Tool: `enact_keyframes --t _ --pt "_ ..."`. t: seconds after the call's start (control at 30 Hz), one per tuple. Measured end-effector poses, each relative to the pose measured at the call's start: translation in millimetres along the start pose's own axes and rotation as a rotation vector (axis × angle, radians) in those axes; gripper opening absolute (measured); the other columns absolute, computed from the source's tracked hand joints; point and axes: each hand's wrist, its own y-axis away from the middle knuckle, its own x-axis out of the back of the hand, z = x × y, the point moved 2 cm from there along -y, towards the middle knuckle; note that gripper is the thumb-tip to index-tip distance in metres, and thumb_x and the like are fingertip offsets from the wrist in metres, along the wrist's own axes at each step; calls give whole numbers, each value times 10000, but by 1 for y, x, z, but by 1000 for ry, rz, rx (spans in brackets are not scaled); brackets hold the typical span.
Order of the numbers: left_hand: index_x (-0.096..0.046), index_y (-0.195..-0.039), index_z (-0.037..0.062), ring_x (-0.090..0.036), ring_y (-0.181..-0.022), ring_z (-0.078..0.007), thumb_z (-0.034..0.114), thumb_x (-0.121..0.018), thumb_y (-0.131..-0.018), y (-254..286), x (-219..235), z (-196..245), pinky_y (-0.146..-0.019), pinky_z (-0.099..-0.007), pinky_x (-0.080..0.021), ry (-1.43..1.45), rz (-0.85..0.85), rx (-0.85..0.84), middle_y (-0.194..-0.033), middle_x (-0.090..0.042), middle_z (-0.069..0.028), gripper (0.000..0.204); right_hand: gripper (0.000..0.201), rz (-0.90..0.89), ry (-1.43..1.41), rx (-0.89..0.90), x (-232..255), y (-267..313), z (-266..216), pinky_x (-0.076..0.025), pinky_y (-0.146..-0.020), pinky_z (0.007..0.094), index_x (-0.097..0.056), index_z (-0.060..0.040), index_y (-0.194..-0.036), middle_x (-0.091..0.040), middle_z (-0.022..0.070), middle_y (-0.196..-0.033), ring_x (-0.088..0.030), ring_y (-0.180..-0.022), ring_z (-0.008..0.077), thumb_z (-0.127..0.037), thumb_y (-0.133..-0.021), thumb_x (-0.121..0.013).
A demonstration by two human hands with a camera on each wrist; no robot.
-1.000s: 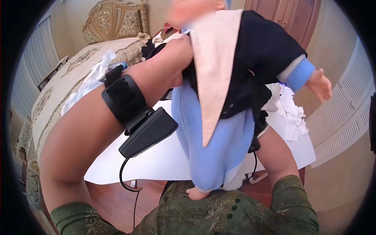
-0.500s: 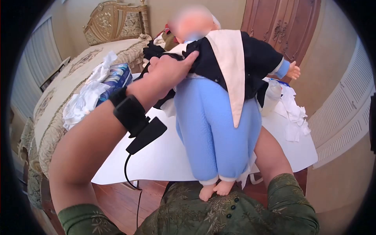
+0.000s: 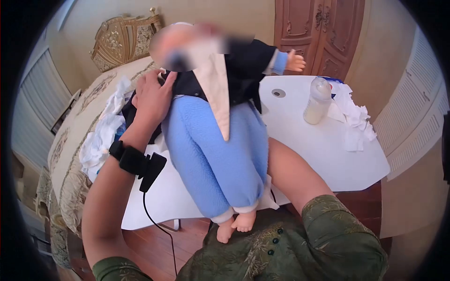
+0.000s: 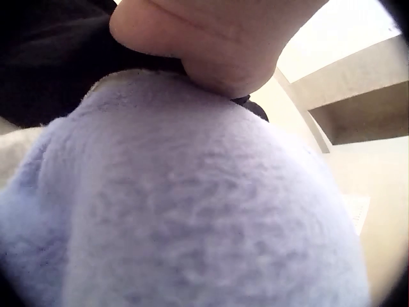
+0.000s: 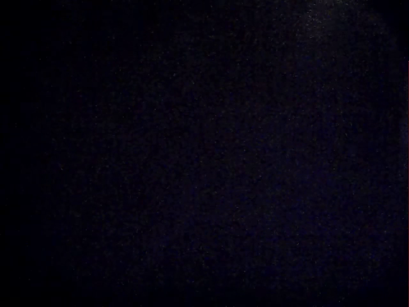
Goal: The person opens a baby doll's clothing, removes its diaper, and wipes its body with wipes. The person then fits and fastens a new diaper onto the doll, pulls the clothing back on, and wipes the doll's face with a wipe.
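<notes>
I see left hand (image 3: 152,99) touching black jacket (image 3: 246,61) of doll (image 3: 211,145), thumb spread from fingers; right hand hidden; its fingers I cannot tell.

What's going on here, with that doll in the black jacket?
A person has a doll dressed in blue and a black jacket over a white table. Their left hand is on the jacket's front; whether it grips the cloth is hard to tell. Their right arm reaches behind the doll, apparently supporting it, with the hand hidden. A baby bottle stands on the table.
</notes>
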Motion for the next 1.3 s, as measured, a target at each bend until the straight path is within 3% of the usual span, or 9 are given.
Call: enact_keyframes --t 0.1,0.23,0.63,0.7,0.73,0.83,0.9,1.23,1.3 --pt "-576 -1131 5 -538 -1053 -301 417 -475 -928 -20 -13 -24 -927 -385 -380 139 -77 61 -1093 -588 -185 470 682 16 -20 23 -8 2 5 -354 -1033 301 -186 -48 -1467 -311 150 -1464 -401 -1277 231 -353 -927 -468" --pt "-573 -1185 37 -540 -1098 -353 560 -469 -872 -27 -54 -51 -937 -471 -376 340 -317 78 -1115 -586 -218 619 674 29 -45 21 -8 -4 15 -352 -1036 302 -185 -49 -1467 -308 148 -1465 -397 -1280 230 -354 -932 -458" --pt "-571 -1216 109 -540 -1125 -338 581 -396 -882 11 -117 -31 -937 -497 -353 330 -502 124 -1162 -591 -170 604 650 84 -70 -19 15 22 40 -346 -1045 305 -183 -54 -1468 -297 142 -1471 -385 -1290 226 -354 -946 -428" --pt "-563 -1186 29 -542 -1087 -312 351 -383 -962 20 -89 -3 -927 -311 -391 217 -513 185 -1182 -568 -211 432 646 92 -83 -25 12 21 46 -345 -1047 306 -182 -55 -1468 -295 141 -1472 -383 -1291 225 -354 -948 -423" --pt "-563 -1186 29 -542 -1087 -312 351 -383 -962 21 -92 -3 -927 -311 -391 218 -517 185 -1182 -568 -211 432 644 98 -89 -29 14 18 48 -345 -1048 306 -182 -55 -1468 -294 141 -1472 -382 -1292 225 -355 -950 -420" --pt "-541 -1224 59 -515 -1137 -310 339 -342 -971 14 -121 -23 -950 -313 -380 166 -543 113 -1236 -537 -203 426 638 112 -111 -43 19 21 55 -343 -1050 307 -182 -56 -1468 -292 139 -1474 -379 -1294 224 -355 -953 -413" --pt "-550 -1251 93 -544 -1112 -369 568 -350 -908 11 -146 -43 -967 -480 -364 361 -568 -9 -1156 -593 -217 620 634 111 -130 -57 20 26 60 -342 -1052 307 -181 -57 -1468 -290 138 -1475 -377 -1296 223 -355 -956 -408" --pt "-532 -1256 70 -512 -1151 -367 503 -336 -937 31 -139 -34 -974 -462 -379 474 -673 230 -1202 -570 -204 573 616 110 -192 -89 34 15 77 -337 -1059 310 -179 -61 -1468 -281 133 -1479 -366 -1304 220 -355 -967 -383" --pt "-538 -1234 67 -483 -1153 -366 432 -341 -950 39 -139 -35 -965 -470 -380 303 -495 -266 -1183 -568 -202 503 612 111 -198 -92 31 15 81 -336 -1061 310 -179 -62 -1468 -279 132 -1480 -364 -1305 219 -355 -970 -378"
